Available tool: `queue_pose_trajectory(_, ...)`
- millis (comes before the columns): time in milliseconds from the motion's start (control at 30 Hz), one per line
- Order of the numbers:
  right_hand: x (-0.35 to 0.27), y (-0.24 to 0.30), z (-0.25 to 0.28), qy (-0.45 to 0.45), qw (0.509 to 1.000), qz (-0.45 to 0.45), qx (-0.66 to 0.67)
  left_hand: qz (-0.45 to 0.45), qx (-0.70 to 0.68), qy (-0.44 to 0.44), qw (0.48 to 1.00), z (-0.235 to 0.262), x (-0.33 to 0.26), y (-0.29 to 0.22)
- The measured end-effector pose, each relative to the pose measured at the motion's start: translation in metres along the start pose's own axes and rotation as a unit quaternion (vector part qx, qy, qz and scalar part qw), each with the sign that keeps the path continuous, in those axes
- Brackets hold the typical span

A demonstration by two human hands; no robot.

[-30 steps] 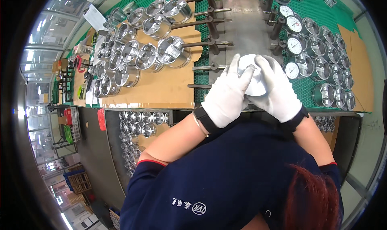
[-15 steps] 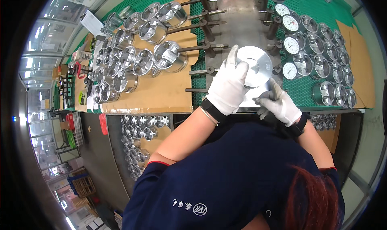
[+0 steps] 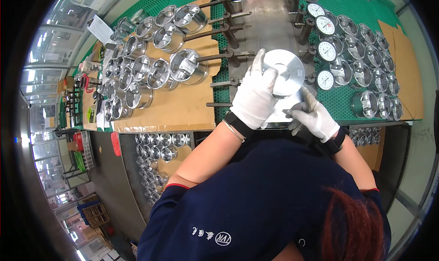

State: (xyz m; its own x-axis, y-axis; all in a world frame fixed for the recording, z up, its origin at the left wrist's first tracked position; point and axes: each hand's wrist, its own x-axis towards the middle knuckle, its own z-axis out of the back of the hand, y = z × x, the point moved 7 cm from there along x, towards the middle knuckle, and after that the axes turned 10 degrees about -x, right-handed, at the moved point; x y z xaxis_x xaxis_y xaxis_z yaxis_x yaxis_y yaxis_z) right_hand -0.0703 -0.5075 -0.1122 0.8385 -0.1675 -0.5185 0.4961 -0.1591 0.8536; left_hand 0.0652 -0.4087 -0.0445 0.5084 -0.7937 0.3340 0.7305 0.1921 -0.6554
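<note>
A round silver piston [image 3: 292, 80] is tilted with its flat crown facing up, over the near end of a steel plate. My left hand [image 3: 255, 96], in a white glove, is closed on the piston's left side, its index finger stretched up along the edge and its thumb over the crown. At the lower right rim is my right hand [image 3: 315, 120], gloved with darkened fingertips. Its forefinger reaches up to the rim while the other fingers curl below. The far side of the piston and some fingertips are hidden.
The steel plate [image 3: 267, 21] lies between rows of dark clamp posts [image 3: 230, 36]. Several dial gauges [image 3: 326, 51] line its right side. Pistons stand on cardboard [image 3: 178, 110] at left and on green matting [image 3: 340, 96] at right. More pistons [image 3: 155, 151] sit on a lower shelf.
The whole view has shifted slightly, so the bench appears a little further left and up. Both hands keep nearly the same grip around the piston.
</note>
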Motion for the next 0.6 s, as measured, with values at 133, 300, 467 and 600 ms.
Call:
queue_pose_trajectory(133, 0.001, -0.001, -0.001, 0.002, 1.000, 0.006, 0.001, -0.008, 0.014, -0.006, 1.000, 0.001, 0.000, 0.000)
queue_pose_trajectory(300, -0.006, 0.006, -0.001, -0.020, 0.998, -0.003, -0.060, -0.002, -0.009, 0.006, 1.000, 0.004, 0.001, 0.002)
queue_pose_trajectory(467, -0.056, 0.051, 0.009, -0.188, 0.882, 0.237, -0.361, 0.123, -0.188, 0.162, 0.961, 0.023, 0.006, -0.021)
queue_pose_trajectory(600, -0.106, 0.040, 0.045, -0.315, 0.913, 0.255, -0.029, 0.177, -0.533, 0.276, 0.780, -0.002, -0.006, -0.069)
